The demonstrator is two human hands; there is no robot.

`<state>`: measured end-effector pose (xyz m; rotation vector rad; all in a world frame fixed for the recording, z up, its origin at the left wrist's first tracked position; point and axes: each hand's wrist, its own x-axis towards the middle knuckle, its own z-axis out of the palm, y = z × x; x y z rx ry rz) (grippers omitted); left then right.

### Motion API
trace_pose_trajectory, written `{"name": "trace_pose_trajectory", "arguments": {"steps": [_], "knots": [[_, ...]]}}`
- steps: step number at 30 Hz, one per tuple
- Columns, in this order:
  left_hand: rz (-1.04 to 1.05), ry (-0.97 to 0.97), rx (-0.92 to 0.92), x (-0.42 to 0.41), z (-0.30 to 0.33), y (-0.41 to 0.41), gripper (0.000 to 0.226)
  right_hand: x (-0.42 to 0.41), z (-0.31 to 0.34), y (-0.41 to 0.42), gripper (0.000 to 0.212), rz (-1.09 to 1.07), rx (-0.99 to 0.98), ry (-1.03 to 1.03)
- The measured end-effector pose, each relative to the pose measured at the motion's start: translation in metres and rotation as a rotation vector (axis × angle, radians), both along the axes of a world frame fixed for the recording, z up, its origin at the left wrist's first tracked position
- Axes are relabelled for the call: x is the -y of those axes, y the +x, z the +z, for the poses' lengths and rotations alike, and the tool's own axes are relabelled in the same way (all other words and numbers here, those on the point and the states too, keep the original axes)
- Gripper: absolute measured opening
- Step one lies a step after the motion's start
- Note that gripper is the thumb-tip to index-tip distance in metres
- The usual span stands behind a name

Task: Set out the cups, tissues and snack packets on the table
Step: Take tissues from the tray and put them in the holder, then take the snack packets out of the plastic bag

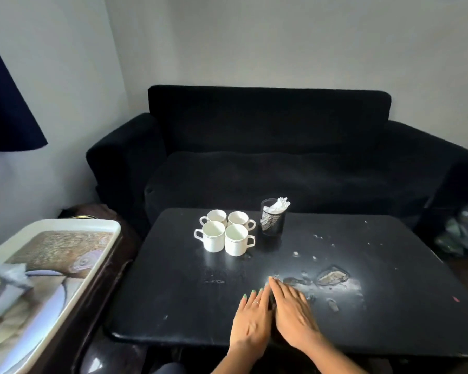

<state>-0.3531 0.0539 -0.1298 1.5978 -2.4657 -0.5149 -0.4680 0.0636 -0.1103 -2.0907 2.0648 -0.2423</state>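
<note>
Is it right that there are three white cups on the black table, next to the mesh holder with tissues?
Not quite. The head view shows four white cups, not three, grouped in a square. They do stand on the black table, beside the mesh holder with tissues.

Bench (173,292): black top, glossy, reflecting light; finish chipped and worn through in pale rough patches (333,276) on the right half, with scattered small flecks. Four cups (224,234): white, smooth, glazed ceramic by appearance, thin dark line near each rim. Holder (273,221): black wire mesh, metal by appearance. Tissues (277,205) in it: white, soft paper, creased. Sofa (268,147): black cloth, matt, napped. Tray (103,225): white rim, smooth plastic by appearance, printed face glossy.
</note>
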Motion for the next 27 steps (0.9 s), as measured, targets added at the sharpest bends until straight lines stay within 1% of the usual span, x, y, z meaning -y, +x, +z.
{"name": "trace_pose_trajectory", "arguments": {"steps": [1, 3, 7, 14, 16, 19, 23, 27], "knots": [[-0.003, -0.011, 0.026, -0.008, 0.006, 0.01, 0.058, -0.007, 0.007, 0.008, 0.064, 0.013, 0.0, 0.002], [0.041, -0.012, 0.015, -0.015, 0.019, 0.024, 0.059, -0.009, 0.015, 0.019, 0.066, 0.031, -0.004, -0.005], [0.058, -0.067, 0.054, -0.032, 0.051, 0.062, 0.063, -0.026, 0.047, 0.051, 0.069, 0.089, -0.011, -0.068], [0.123, -0.165, -0.02, -0.054, 0.108, 0.126, 0.065, -0.04, 0.099, 0.11, 0.068, 0.202, -0.054, -0.222], [0.141, -0.187, -0.037, -0.059, 0.122, 0.146, 0.065, -0.043, 0.11, 0.131, 0.068, 0.237, -0.071, -0.24], [0.171, -0.206, -0.012, -0.063, 0.14, 0.178, 0.066, -0.046, 0.123, 0.165, 0.069, 0.297, -0.138, -0.248], [0.293, -0.254, -0.071, -0.068, 0.164, 0.23, 0.07, -0.047, 0.139, 0.215, 0.068, 0.39, -0.166, -0.28], [0.546, -0.308, -0.177, -0.075, 0.178, 0.299, 0.072, -0.043, 0.148, 0.281, 0.058, 0.536, -0.145, -0.31]]}}
